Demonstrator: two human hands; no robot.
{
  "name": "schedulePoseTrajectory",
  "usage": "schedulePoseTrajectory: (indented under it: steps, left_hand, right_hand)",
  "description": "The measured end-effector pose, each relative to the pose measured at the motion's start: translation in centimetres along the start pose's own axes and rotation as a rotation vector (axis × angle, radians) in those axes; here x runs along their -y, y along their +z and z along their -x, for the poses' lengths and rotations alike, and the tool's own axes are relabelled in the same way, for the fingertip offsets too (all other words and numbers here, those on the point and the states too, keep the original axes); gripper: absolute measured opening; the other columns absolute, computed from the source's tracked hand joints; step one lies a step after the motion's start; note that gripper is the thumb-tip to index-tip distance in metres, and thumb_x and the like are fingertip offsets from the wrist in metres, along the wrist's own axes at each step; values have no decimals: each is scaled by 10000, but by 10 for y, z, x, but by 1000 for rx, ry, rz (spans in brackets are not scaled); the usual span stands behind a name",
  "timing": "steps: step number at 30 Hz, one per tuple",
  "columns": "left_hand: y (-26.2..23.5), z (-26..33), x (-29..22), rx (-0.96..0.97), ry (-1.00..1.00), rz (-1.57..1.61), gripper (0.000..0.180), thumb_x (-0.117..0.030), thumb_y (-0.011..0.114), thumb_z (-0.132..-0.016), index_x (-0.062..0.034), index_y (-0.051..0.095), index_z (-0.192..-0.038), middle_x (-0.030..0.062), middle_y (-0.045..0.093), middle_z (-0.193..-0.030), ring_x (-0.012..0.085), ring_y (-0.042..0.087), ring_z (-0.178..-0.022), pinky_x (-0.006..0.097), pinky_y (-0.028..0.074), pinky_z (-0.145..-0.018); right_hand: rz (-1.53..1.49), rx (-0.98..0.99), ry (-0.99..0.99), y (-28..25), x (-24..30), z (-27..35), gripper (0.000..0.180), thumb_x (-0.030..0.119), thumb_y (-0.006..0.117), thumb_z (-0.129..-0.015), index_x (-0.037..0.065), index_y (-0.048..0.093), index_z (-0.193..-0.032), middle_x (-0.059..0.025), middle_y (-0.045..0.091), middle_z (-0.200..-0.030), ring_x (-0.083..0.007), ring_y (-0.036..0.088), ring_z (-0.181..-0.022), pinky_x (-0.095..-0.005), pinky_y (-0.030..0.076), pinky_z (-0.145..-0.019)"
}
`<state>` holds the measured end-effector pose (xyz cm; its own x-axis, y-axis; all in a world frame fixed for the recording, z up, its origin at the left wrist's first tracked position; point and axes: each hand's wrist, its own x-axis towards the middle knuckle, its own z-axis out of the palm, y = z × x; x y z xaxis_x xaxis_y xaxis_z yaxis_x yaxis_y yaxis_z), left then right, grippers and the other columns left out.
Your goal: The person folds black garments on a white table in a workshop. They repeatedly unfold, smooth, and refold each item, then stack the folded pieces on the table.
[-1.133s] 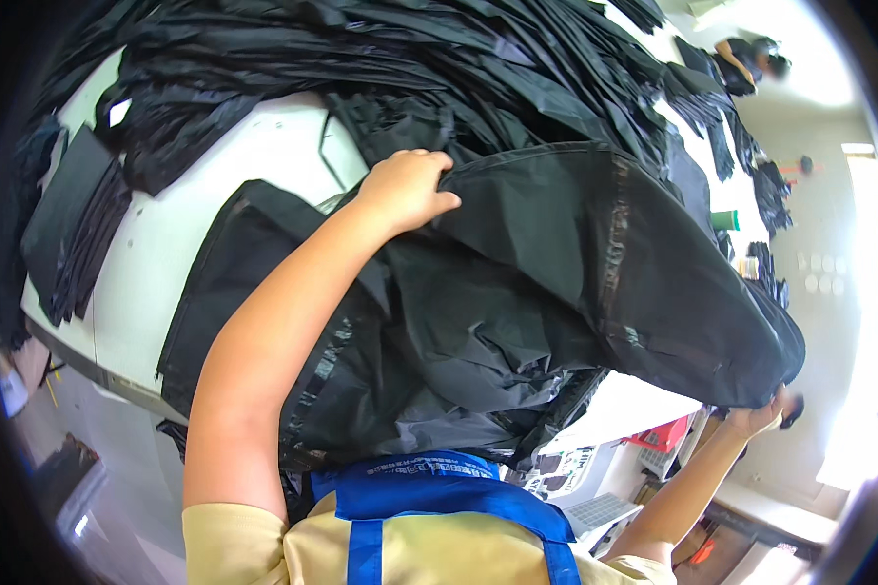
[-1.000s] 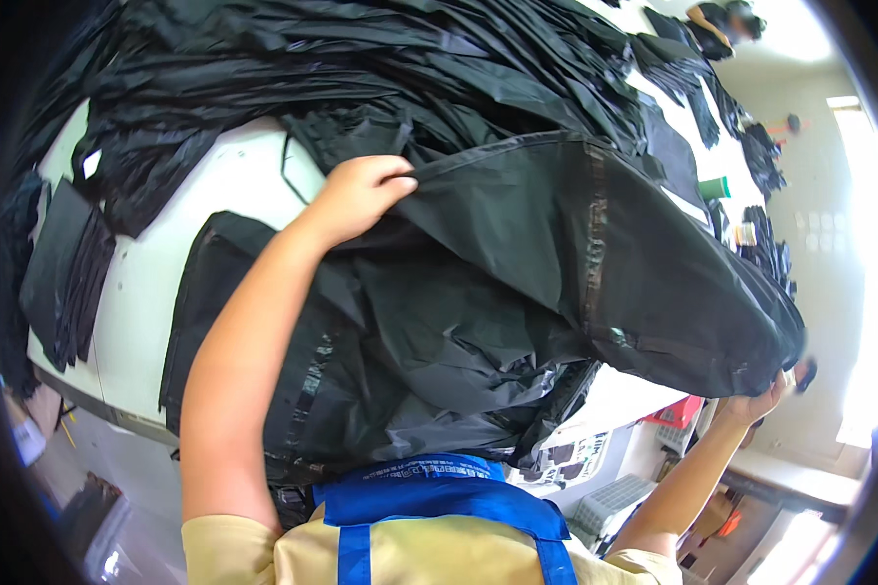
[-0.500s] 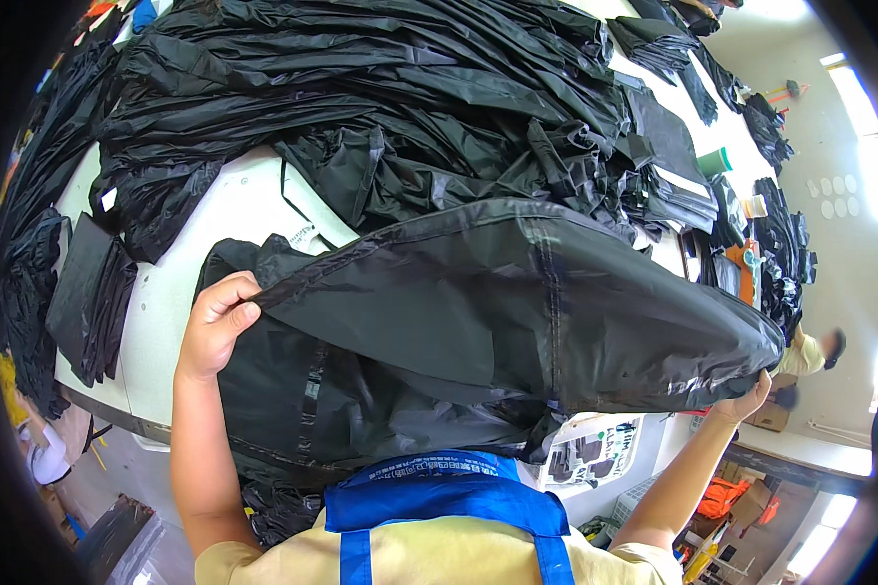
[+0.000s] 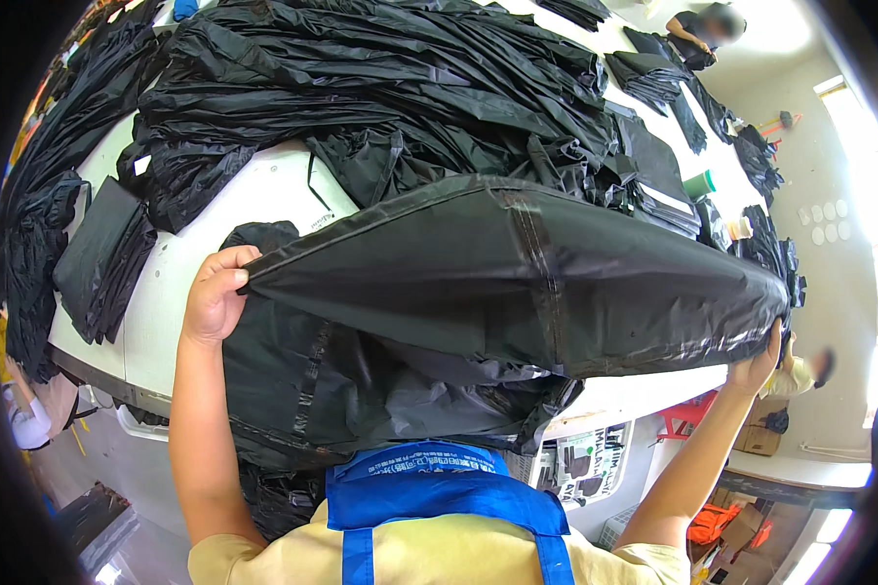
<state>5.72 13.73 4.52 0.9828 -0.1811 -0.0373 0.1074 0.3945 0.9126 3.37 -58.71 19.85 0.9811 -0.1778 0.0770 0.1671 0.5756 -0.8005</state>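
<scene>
A large piece of thin black sheet fabric point(image 4: 419, 283), with taped-looking seams, is stretched between my two hands in front of me. My left hand point(image 4: 216, 292) pinches its hemmed edge between thumb and fingers. At the far end my right hand point(image 4: 757, 359) grips the opposite side, some of its fingers hidden behind the cloth. The top edge rises to a peak between the hands. Lower folds of the same fabric hang toward my blue apron point(image 4: 448, 499). What kind of article the fabric makes up, I cannot tell.
A big heap of black fabric point(image 4: 361, 88) covers the white table point(image 4: 205, 229). Folded black stacks point(image 4: 105, 258) lie at left and right point(image 4: 658, 156). A green thread spool point(image 4: 698, 184) stands at right. A white basket point(image 4: 585, 466) sits below the table edge. Other people are farther off.
Both hands have risen slightly, my right hand more, and the fabric's edge is pulled tauter. My view has shifted a little, showing another person at the upper right.
</scene>
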Motion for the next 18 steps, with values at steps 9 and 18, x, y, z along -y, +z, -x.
schedulePoseTrajectory:
  steps: [9, 18]
  left_hand:
    - [-8, 41, -4, -128, 10, 19, 167, -142, 582, -784, 18, 591, -829, 45, 580, -836, 140, 527, -814, 263, 403, -780]
    - [76, 65, -27, -244, 151, 17, 636, -273, 699, -827, -69, 428, -1364, 71, 514, -1241, 183, 498, -1121, 311, 393, -980]
  right_hand:
    - [189, -102, 12, 69, 2, -33, 353, 212, 478, -982, -27, 510, -1240, -175, 580, -1236, -294, 557, -1148, -451, 432, -997]
    - [1211, 995, -371, 340, -151, 53, 453, 203, 550, -892, 205, 472, -1338, -179, 471, -1359, -310, 637, -907, -396, 514, -729]
